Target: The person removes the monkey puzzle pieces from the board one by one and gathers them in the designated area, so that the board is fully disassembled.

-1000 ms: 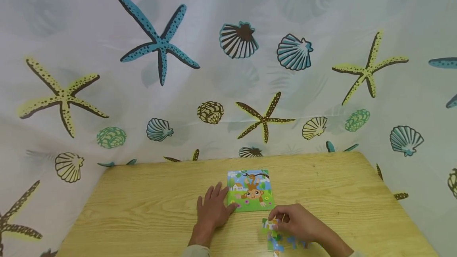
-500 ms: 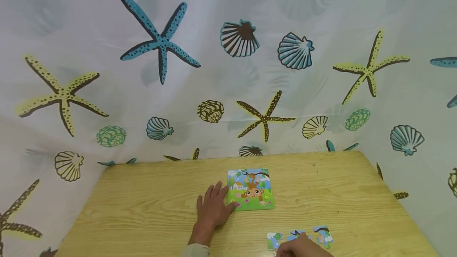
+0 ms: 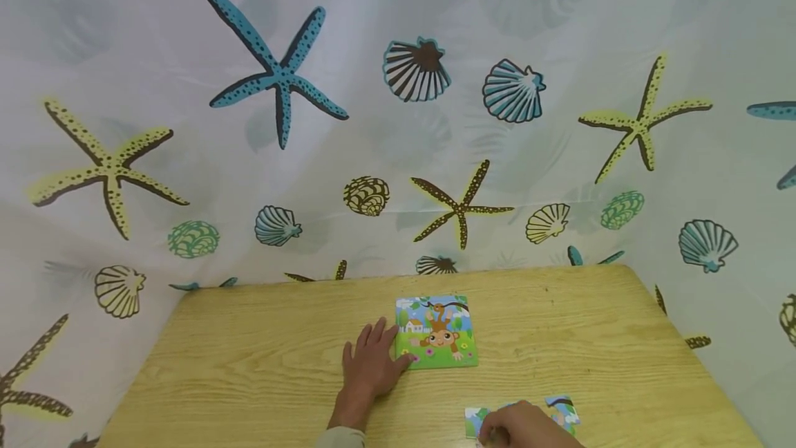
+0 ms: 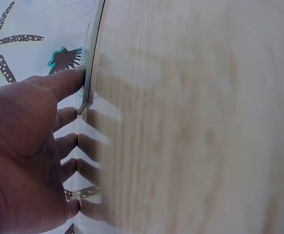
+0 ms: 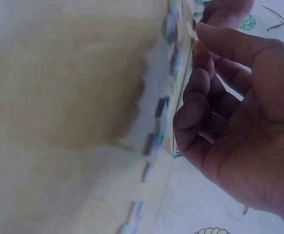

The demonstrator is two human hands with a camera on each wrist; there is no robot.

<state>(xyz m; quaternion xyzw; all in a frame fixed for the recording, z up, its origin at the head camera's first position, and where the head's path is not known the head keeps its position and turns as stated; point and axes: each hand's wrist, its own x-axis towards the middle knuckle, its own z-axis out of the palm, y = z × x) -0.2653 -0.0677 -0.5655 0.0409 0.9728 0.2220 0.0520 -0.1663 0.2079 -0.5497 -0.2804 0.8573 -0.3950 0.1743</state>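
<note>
A square picture card (image 3: 437, 332) with a monkey, a house and flowers lies on the wooden table. My left hand (image 3: 371, 370) rests at its left side, fingers spread and thumb on the lower left corner. In the left wrist view, the left thumb (image 4: 66, 84) touches the card's edge. Jigsaw pieces lie nearer me, one green and blue piece (image 3: 476, 422) and one with a dark branch (image 3: 562, 409). My right hand (image 3: 524, 426) covers others. In the right wrist view, thumb and forefinger pinch a small white and orange jigsaw piece (image 5: 192, 33), mostly hidden.
The wooden table (image 3: 261, 358) reaches back to a white cloth (image 3: 348, 137) printed with starfish and shells. Cloth also hangs along both sides. Several jigsaw pieces (image 5: 154, 141) appear edge-on in the right wrist view.
My right hand, earlier higher with a jigsaw piece between its fingers, has come down toward me over the lower pieces. Since half a second ago it has barely shifted. The left hand stays put.
</note>
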